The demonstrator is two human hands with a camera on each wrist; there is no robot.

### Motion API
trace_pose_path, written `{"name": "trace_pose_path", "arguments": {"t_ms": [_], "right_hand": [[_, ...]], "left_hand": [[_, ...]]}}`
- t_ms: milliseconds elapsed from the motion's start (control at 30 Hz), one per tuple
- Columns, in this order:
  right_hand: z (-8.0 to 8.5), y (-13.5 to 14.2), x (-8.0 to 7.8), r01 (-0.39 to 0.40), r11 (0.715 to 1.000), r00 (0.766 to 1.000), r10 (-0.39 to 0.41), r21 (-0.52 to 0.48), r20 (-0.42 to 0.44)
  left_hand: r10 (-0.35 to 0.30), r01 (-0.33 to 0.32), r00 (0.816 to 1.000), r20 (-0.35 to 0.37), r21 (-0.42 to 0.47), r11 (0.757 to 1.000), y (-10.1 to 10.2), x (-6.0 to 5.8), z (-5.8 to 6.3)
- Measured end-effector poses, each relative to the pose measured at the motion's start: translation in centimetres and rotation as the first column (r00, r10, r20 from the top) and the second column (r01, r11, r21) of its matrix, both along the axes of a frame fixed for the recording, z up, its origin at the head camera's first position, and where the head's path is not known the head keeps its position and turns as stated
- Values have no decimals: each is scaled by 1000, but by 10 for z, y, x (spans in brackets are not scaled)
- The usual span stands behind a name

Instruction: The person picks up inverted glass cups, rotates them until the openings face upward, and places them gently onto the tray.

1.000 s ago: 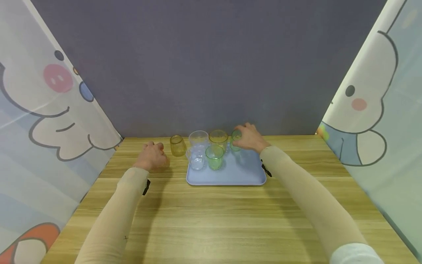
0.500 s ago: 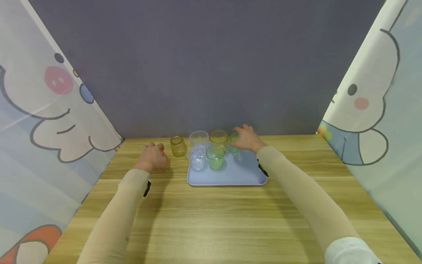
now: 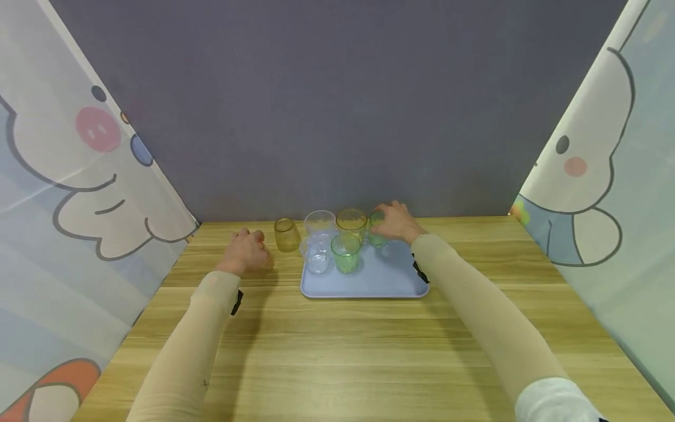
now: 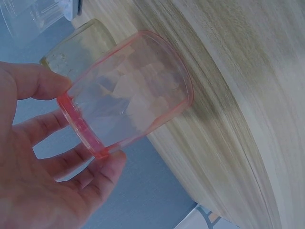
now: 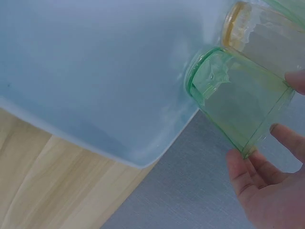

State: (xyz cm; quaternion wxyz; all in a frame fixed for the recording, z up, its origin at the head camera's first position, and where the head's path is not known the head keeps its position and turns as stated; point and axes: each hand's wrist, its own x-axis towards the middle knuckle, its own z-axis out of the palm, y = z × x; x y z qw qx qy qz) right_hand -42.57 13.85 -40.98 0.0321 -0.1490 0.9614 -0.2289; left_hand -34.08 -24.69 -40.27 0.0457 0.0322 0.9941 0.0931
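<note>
My left hand (image 3: 244, 252) grips a pink-tinted clear tumbler (image 4: 128, 93) by its thick base. The tumbler is upside down, its rim right at the wooden table; in the head view the hand mostly hides it. Beside it an amber tumbler (image 3: 287, 236) stands inverted. With fingertips and thumb at the rim, my right hand (image 3: 399, 223) holds a green tumbler (image 5: 238, 98), base down at the back of the pale blue tray (image 3: 364, 287). Also on the tray are a yellowish glass (image 3: 351, 221), another green glass (image 3: 345, 255), a clear glass mug (image 3: 318, 258) and a clear glass (image 3: 320, 220).
A grey panel (image 3: 337, 105) rises behind the wooden table (image 3: 337, 351). Curtains with cartoon prints flank it, the left curtain (image 3: 47, 246) and the right curtain (image 3: 596, 234). The tray's front right part is bare.
My right hand has lowered the green tumbler slightly onto the back of the tray, beside the yellowish glass. The left hand has stayed in nearly the same place.
</note>
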Motion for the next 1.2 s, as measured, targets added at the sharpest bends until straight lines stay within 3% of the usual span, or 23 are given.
{"name": "trace_pose_path", "arguments": {"t_ms": [867, 1200], "right_hand": [[-8, -3, -5, -5, 1000, 1000, 5, -4, -15], [-3, 3, 2, -41, 999, 998, 42, 30, -39]], "left_hand": [[13, -13, 1000, 5, 25, 1000, 0, -3, -3], [21, -19, 996, -81, 20, 1000, 0, -2, -12]]}}
